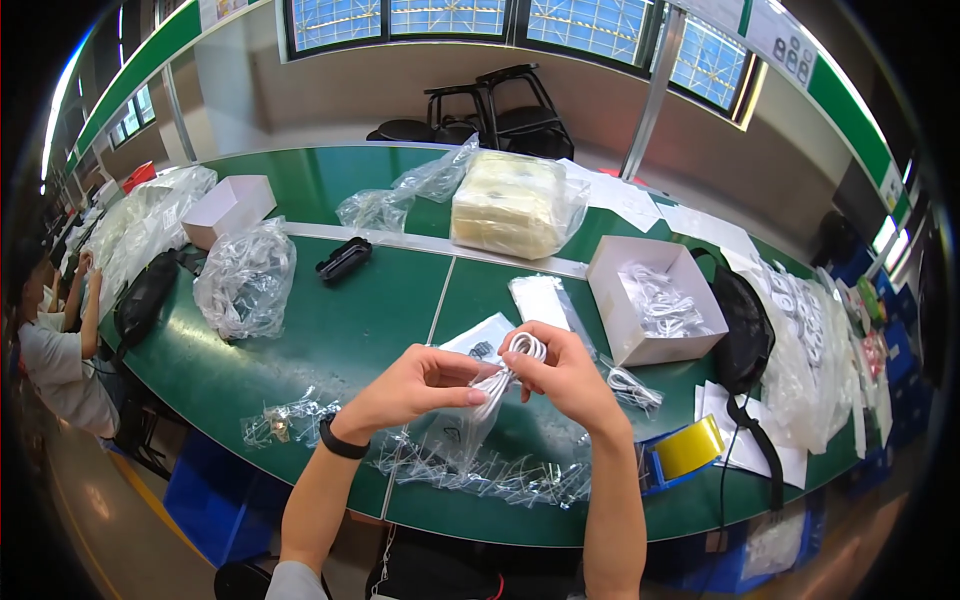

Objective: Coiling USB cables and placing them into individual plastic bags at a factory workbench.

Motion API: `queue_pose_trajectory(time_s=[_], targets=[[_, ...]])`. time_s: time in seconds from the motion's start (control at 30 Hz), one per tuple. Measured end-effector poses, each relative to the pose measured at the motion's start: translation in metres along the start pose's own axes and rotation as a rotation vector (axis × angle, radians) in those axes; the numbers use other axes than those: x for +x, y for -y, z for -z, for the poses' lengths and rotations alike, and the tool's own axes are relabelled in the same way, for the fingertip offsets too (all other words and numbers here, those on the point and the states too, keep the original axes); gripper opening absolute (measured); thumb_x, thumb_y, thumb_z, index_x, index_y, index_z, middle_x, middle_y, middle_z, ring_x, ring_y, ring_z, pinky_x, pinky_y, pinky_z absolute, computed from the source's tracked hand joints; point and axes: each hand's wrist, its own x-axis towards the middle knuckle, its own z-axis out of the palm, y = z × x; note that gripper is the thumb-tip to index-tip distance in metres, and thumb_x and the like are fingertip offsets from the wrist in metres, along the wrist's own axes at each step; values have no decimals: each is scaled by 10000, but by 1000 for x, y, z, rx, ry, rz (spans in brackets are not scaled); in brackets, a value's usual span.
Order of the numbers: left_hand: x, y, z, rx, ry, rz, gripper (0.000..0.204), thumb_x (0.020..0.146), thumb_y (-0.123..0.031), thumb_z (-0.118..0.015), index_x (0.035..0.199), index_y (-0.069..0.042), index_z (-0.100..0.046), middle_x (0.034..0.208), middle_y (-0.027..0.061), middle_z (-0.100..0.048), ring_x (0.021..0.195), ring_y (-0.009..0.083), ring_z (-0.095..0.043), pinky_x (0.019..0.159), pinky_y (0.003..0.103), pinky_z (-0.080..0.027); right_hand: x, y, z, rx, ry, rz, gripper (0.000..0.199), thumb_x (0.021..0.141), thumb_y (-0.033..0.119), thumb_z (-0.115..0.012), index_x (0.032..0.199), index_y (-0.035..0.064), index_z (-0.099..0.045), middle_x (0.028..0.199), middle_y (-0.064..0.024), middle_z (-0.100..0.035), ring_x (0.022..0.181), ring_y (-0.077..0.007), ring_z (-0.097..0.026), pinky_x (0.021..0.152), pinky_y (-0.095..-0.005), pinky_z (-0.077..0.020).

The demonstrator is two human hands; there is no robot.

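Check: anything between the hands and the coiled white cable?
Nothing visible. Both the left hand and right hand already grip the coiled white cable directly, above a clear plastic bag hanging from it over the green table.

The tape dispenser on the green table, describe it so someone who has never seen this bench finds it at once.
Start at the long green table and go to its near edge on the person's right, just past the right hand. The tape dispenser sits there below the open white box: a blue frame holding a yellow roll, the only blue and yellow thing among clear bags and white papers.
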Motion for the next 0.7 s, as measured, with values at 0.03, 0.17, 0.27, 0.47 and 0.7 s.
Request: queue_pose_trajectory(time_s=[0.03,0.17,0.27,0.47,0.7], targets=[[1,0,-2,-3,-7,-8,411,878,-22,-738,1272,35,-639,1147,94,-703,1022,119,-648,920,275,-528,-1,0,0,3,-11,-7,132,928,144,-667,991,30,-647,746,13,-595,640,-38,-550,542,-220,-473],[3,8,-3,27,-39,-15,400,878,-26,-742,1259,42,-641,1139,91,-702,1020,118,-648,908,276,-532,2,-5,-5,-85,-81,-31,178,903,126,-701,1025,18,-630,767,12,-615,630,-38,-547,537,-216,-453],[7,11,-8,29,-71,-61,394,881,-34,-743,1253,47,-640,1127,90,-702,1012,115,-648,893,270,-534,4,-14,-8,-166,-144,87,216,900,135,-709,1035,-5,-616,749,5,-623,612,-38,-540,518,-210,-426],[11,19,-13,107,-227,-118,331,899,-34,-719,1212,58,-661,1081,91,-717,967,121,-668,869,262,-541,2,-4,-19,-279,-204,25,260,911,172,-717,1025,-39,-615,676,-36,-629,574,-52,-549,474,-220,-414],[13,19,-9,143,-354,-197,296,898,-54,-723,1161,75,-679,1009,102,-736,907,120,-683,820,245,-546,2,-1,-18,50,-163,-3,267,926,166,-709,1041,-63,-633,751,-93,-693,549,-70,-574,474,-212,-437]])
